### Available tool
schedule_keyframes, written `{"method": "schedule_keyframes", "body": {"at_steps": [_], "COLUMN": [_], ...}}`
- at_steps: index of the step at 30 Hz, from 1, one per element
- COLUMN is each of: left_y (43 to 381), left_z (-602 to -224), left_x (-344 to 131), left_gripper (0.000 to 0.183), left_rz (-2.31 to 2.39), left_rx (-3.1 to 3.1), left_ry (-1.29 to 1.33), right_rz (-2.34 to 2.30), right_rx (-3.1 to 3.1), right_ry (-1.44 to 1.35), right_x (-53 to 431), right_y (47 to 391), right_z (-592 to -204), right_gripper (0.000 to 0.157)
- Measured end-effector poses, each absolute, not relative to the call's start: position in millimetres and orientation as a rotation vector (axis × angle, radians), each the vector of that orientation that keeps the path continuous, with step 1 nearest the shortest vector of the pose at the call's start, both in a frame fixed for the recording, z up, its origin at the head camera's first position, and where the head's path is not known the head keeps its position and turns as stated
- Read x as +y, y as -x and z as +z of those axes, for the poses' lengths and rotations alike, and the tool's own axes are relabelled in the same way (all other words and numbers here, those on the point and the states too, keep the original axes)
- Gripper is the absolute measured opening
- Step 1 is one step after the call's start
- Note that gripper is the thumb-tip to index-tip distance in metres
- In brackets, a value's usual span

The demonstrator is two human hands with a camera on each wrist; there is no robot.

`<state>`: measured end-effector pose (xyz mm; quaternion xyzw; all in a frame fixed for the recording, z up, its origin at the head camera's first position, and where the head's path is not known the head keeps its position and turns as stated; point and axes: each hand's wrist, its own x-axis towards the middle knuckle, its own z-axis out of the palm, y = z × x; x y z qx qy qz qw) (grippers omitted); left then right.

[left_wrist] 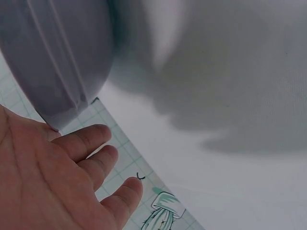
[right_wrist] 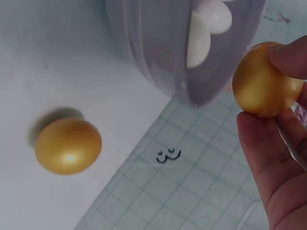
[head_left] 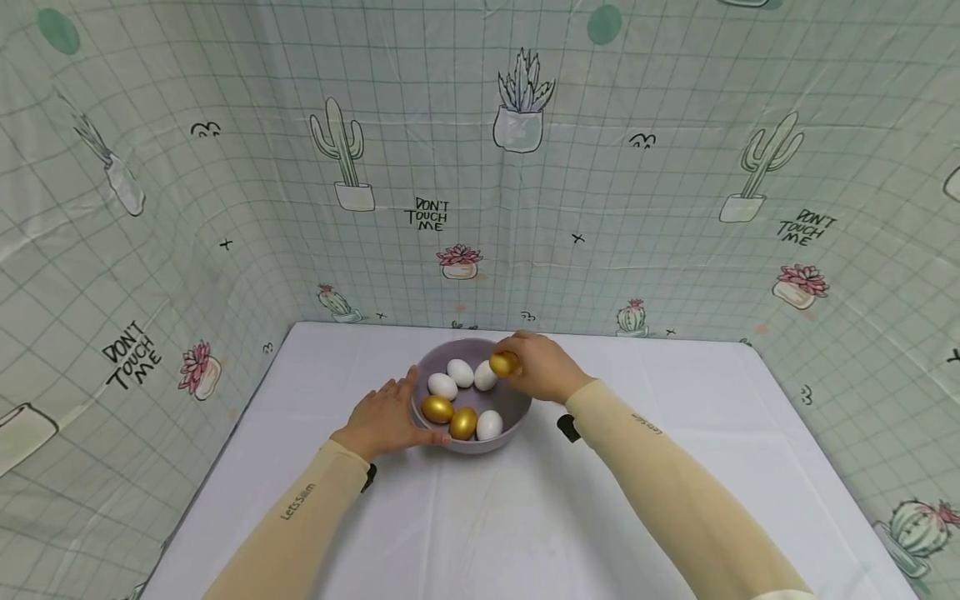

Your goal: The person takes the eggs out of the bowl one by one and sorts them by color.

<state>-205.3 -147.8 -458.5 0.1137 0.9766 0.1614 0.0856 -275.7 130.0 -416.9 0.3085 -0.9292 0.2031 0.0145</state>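
Note:
A purple-grey bowl (head_left: 513, 408) stands on the white table. Inside are several white eggs (head_left: 460, 373) and two golden eggs (head_left: 437, 408). Thumb and fingertips of my left hand (head_left: 384, 418) rest against the bowl's left and front sides; in the left wrist view its fingers spread beside the bowl wall (left_wrist: 67, 62). Between thumb and fingers, my right hand (head_left: 546, 367) pinches a golden egg (right_wrist: 264, 81) over the bowl's right rear part. Another golden egg (right_wrist: 68, 146) lies on the table outside the bowl in the right wrist view; my right hand and arm hide it from the head view.
The white tabletop (head_left: 480, 525) ends at a back edge shortly behind the bowl. Patterned grid cloth (head_left: 480, 183) with cactus drawings hangs behind the table and along both sides. Dark wrist straps (head_left: 567, 428) show under the sleeves.

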Motion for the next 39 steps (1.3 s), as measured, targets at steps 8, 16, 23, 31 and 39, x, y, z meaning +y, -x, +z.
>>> {"method": "schedule_keyframes", "body": {"at_steps": [8,16,23,31,39], "left_y": [206.2,206.8,206.5,206.3,205.5], "left_z": [-461.8,-461.9,-461.4,-461.6,-459.5], "left_x": [-149.1,-148.6,-149.5,-149.5,-149.0], "left_gripper": [0.136,0.136,0.136,0.136,0.135], "left_rz": [0.480,0.476,0.481,0.486,0.495], "left_rx": [2.911,2.912,2.911,2.908,2.913], "left_ry": [-0.340,-0.351,-0.350,-0.342,-0.358], "right_rz": [0.792,0.872,0.909,1.023,1.057], "right_rx": [-2.893,-2.910,-2.939,-2.954,-3.039], "right_ry": [-0.845,-0.733,-0.620,-0.441,-0.286], "right_x": [154.3,178.9,201.7,228.3,248.6], "right_y": [283.3,287.9,288.2,288.8,288.8], "right_z": [-404.2,-406.0,-414.4,-432.5,-449.5], "right_gripper": [0.040,0.040,0.041,0.039,0.041]}}
